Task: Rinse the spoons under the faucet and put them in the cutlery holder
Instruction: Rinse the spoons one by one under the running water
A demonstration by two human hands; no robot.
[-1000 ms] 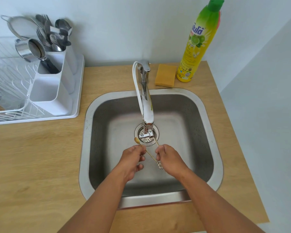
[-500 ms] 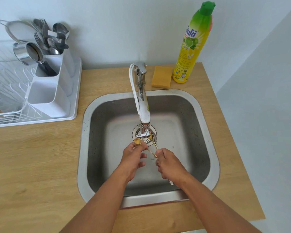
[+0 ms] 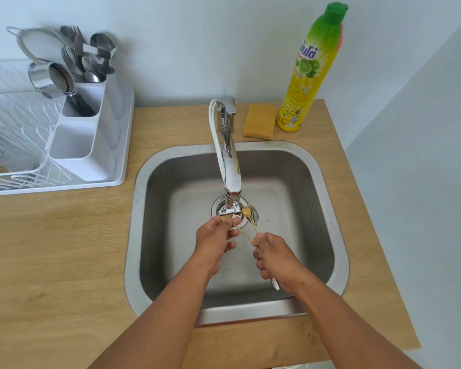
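On the wooden counter (image 3: 51, 249), a yellow sponge (image 3: 260, 120) lies just beside an upright yellow dish-soap bottle (image 3: 308, 75) with a green cap, both near the wall, while a white dish rack (image 3: 19, 134) stands at the far left with a metal strainer (image 3: 27, 45) leaning behind it.

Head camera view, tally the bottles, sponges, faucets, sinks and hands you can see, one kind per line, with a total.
Bottle: 1
Sponge: 1
Faucet: 1
Sink: 1
Hands: 2, left hand and right hand
Total: 6
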